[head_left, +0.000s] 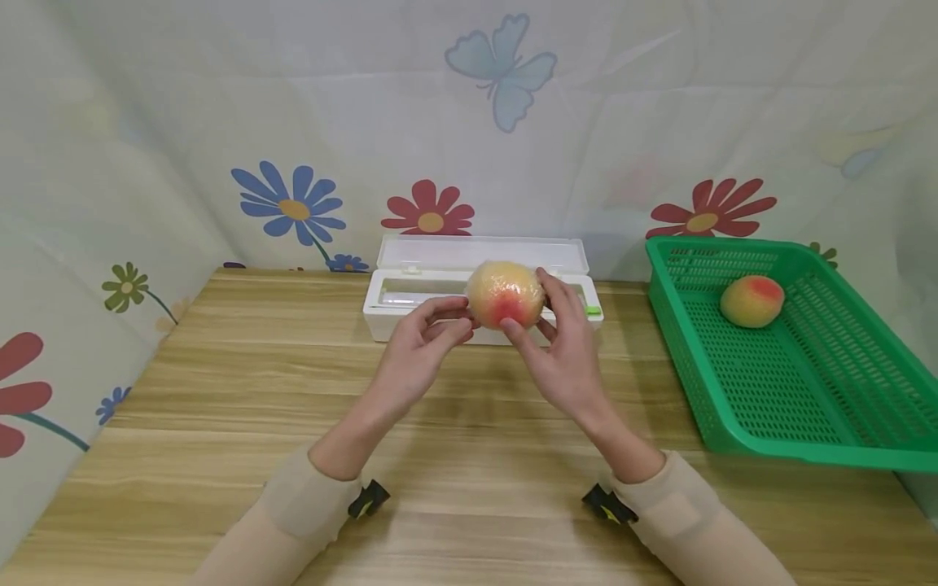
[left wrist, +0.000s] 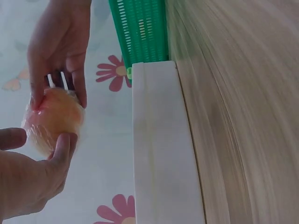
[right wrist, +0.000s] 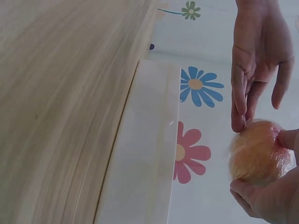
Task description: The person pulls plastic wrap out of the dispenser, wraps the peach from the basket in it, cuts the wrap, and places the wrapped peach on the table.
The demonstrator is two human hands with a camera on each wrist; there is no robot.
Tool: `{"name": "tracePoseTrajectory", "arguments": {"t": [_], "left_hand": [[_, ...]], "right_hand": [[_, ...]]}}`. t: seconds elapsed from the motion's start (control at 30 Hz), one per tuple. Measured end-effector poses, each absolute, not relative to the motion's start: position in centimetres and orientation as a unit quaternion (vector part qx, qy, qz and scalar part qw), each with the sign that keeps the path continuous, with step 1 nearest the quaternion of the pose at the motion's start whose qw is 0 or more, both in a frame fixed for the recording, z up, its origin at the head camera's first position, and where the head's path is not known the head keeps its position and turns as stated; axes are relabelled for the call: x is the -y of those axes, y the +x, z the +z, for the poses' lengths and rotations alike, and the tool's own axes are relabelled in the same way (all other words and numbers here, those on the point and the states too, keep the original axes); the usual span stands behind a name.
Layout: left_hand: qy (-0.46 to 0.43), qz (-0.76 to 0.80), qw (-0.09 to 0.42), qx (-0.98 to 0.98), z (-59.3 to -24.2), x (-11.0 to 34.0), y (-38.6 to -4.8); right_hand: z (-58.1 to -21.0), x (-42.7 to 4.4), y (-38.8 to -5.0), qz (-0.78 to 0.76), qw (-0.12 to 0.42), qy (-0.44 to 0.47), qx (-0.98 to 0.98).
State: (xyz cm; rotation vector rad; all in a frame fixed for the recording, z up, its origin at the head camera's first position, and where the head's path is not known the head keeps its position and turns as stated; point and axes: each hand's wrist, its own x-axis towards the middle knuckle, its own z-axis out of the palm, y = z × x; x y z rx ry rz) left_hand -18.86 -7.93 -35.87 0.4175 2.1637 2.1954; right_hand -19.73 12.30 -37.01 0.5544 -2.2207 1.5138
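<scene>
Holding a peach-like fruit point(head_left: 493, 308) in clear film point(head_left: 513, 286) aloft near the open white box point(head_left: 383, 325), far middle of the table point(head_left: 469, 472) — clasped in the right grip point(head_left: 566, 356), touched by the left grip point(head_left: 416, 350), fingers fairly straight. Seemingly smoothing the wrap — next, probably needing any looseness pressed flat.

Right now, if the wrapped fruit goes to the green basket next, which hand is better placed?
Likely the right hand: it grips the wrapped fruit and is nearer the green basket. The left hand touches the fruit, its thumb off it.
</scene>
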Motion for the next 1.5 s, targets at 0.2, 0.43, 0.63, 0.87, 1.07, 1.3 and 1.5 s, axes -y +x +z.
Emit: {"name": "tracePoseTrajectory", "arguments": {"t": [0.2,0.43,0.63,0.87,1.07,1.3,1.5], "left_hand": [[0.116,0.709,0.015,-0.695,-35.9,7.8,-18.8],[0.086,0.715,0.003,-0.694,-36.2,7.9,-18.9],[0.106,0.721,-0.018,-0.685,-36.3,7.7,-19.0],[0.134,0.698,-0.038,-0.703,-36.4,7.6,-18.8],[0.151,0.667,-0.036,-0.728,-36.5,7.6,-18.7],[0.187,0.63,-0.04,-0.753,-36.4,7.6,-18.4],[0.226,0.589,-0.06,-0.774,-36.3,7.6,-18.3]], "right_hand": [[-37.2,-12.3,-19.7,0.519,0.209,0.205,0.803],[-37.0,-12.3,-19.6,0.491,0.203,0.227,0.816],[-36.8,-12.1,-19.5,0.479,0.178,0.219,0.831],[-36.6,-12.3,-19.6,0.483,0.156,0.216,0.834],[-36.4,-12.7,-19.8,0.484,0.134,0.217,0.837],[-36.1,-12.9,-19.7,0.459,0.098,0.205,0.859],[-36.0,-13.1,-19.6,0.427,0.078,0.229,0.871]]}}
